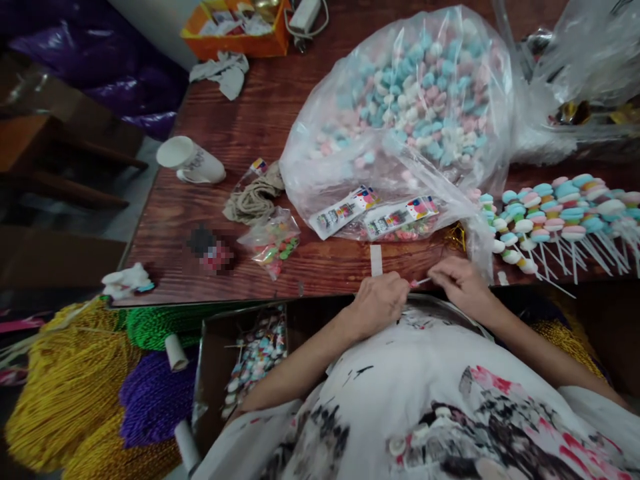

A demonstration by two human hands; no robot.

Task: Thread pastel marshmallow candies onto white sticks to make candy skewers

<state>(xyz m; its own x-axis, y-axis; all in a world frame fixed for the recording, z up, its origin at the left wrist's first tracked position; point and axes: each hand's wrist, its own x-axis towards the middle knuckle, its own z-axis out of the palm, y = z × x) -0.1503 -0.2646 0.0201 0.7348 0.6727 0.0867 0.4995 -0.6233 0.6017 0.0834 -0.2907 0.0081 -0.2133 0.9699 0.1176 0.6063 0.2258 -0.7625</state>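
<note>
At the table's front edge my left hand [381,301] is closed, its fingers curled around a small pink piece [414,284] that mostly hides in them. My right hand [463,285] pinches a thin white stick [424,280], which runs across to that pink piece. Beyond both hands lies a large clear bag [320,127] of pink, white and blue marshmallows [425,93]. Two printed packets [343,210] rest at its near side. Right of my right hand, several marshmallow skewers on white sticks [560,210] are heaped on the table.
To the left stand a white mug [193,161], a small bag of coloured pieces [274,243] and a beige cloth [255,195]. An orange box [237,40] sits at the back. Below the edge are a carton [213,353] of small items and yellow cord bundles [65,380].
</note>
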